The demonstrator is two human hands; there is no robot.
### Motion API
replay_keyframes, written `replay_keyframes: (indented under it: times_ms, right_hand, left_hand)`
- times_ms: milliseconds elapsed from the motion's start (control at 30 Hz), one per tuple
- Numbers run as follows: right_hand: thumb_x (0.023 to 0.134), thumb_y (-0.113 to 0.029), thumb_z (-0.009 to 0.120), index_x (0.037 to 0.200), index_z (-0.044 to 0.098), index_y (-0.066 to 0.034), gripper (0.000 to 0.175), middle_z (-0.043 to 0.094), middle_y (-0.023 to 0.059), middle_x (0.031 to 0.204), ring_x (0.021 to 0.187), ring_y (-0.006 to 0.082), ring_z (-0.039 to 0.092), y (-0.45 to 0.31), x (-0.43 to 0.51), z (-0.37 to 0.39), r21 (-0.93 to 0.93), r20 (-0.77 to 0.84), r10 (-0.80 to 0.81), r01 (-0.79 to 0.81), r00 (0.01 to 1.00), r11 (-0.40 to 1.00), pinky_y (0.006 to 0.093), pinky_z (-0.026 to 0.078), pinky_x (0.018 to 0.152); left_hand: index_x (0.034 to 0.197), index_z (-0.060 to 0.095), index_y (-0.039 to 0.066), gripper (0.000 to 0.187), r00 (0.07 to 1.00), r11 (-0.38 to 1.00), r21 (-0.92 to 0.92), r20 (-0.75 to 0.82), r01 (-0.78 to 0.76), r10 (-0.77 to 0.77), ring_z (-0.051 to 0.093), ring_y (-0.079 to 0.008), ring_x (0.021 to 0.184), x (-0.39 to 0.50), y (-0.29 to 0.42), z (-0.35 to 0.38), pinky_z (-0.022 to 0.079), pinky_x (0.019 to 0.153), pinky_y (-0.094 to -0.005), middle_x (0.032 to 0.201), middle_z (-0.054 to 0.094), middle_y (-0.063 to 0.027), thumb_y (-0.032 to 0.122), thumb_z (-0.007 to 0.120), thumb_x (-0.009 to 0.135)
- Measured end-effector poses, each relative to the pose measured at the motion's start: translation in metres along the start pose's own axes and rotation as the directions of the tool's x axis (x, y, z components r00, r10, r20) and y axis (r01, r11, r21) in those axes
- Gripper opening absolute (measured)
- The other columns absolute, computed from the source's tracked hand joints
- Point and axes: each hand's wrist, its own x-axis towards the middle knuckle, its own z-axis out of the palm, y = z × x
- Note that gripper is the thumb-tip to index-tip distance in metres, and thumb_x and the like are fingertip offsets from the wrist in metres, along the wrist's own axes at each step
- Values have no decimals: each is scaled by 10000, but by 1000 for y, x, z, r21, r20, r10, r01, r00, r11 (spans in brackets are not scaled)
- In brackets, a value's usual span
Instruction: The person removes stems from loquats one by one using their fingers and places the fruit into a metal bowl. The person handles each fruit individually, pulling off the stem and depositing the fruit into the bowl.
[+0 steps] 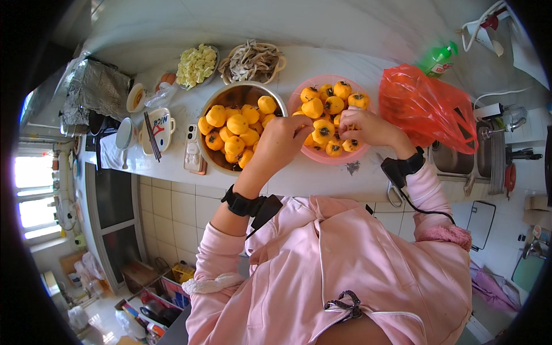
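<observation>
My left hand (285, 137) hovers at the left rim of a pink bowl (304, 157), fingers pinched together. Opposite it, my right hand (367, 126) has its fingers curled over the bowl's right side. A persimmon (323, 131) with a dark calyx shows between the hands; whether either touches it is unclear. Anything thin between my fingertips is too small to make out. More orange persimmons (334, 105) fill the pink bowl. To the left stands a steel basin (280, 98) heaped with peeled-looking persimmons (237, 124), partly covered by my left forearm.
Behind the basin are a plate of chopped pale vegetable (196, 67) and a basket of greyish strips (252, 62). A red plastic bag (424, 105), green pump bottle (437, 60) and sink (453, 157) lie right. Scissors (394, 194), a phone (192, 148) and chopsticks (152, 137) rest on the counter.
</observation>
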Motion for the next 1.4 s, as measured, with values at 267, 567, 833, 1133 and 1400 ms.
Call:
replay_keyframes:
  times_ms: [267,567,833,1133,1400]
  right_hand:
    - [843,-114,719,878,692,-5,117,596,52,907,941,212,568,6,-36,-2,23,-46,117,-116,992,993,335,469,826]
    - [815,-110,712,875,719,-20,108,613,76,912,939,261,589,-5,-33,3,50,-100,70,-65,992,997,351,473,850]
    - [818,-104,712,860,716,-8,105,607,69,896,957,242,569,-1,-3,16,120,-75,-46,55,996,991,345,452,871]
    - [833,-105,699,886,712,-24,98,623,65,942,965,253,579,15,3,22,-15,-157,-27,25,987,1000,349,470,862]
    - [865,-103,680,878,658,-34,75,607,82,914,950,302,587,14,17,31,-198,-218,-31,-13,975,980,398,483,823]
  left_hand:
    - [932,703,6,116,995,1000,-19,94,-23,24,598,-280,563,15,0,24,477,563,-355,682,631,-173,107,694,876]
    - [930,694,2,119,991,998,60,131,14,-22,597,-297,579,9,6,17,480,579,-361,688,638,-169,114,680,893]
    - [920,673,-29,125,976,992,38,179,120,-125,570,-225,568,0,13,-4,456,566,-338,682,624,-148,93,679,893]
    - [917,675,-29,159,978,994,19,179,108,-110,589,-272,603,-1,-13,11,468,592,-369,717,637,-168,127,679,891]
    - [912,692,-20,174,968,972,-31,104,234,-230,616,-282,613,2,-49,33,483,602,-373,704,640,-174,151,693,881]
